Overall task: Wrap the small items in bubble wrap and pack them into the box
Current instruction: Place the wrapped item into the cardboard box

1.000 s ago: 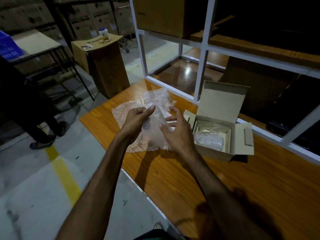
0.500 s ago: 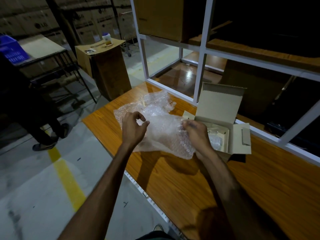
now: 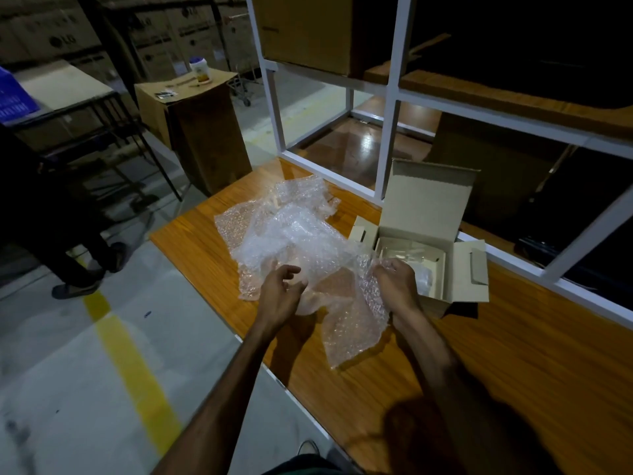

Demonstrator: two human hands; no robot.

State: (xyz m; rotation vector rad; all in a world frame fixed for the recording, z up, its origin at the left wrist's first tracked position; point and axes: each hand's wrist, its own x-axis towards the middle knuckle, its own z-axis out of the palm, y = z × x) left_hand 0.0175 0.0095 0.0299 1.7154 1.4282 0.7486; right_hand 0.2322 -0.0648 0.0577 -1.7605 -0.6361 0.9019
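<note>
Head view. Right hand (image 3: 397, 286) clamped on the right edge of a bubble wrap sheet (image 3: 329, 265), fingers curled into the plastic. Left hand (image 3: 279, 293) at the sheet's left part, fingers loosely bent, thumb and forefinger close together; whether actually pinching the film, cannot tell. Sheet stretched between the two grips, its lower corner hanging down past the right wrist onto the table (image 3: 513, 354). More crumpled wrap (image 3: 294, 200) lying beyond the left grip, touching the held sheet. Small items not made out anywhere under the film.

Just right of the right grip, touching distance, the small cardboard box (image 3: 428, 234), lid up, side flaps spread; something clear and wrapped inside (image 3: 423, 277), partly hidden by the right hand. Behind the box, white shelf frame (image 3: 387, 138) closing off the far side. Table's near edge running diagonally just below the left forearm; bare wood to the lower right of the right grip. Left of the left grip, concrete floor with a yellow line (image 3: 133, 371).

Far left, a person's dark legs and shoes (image 3: 78, 269), cut off by the frame. Background cartons dim.
</note>
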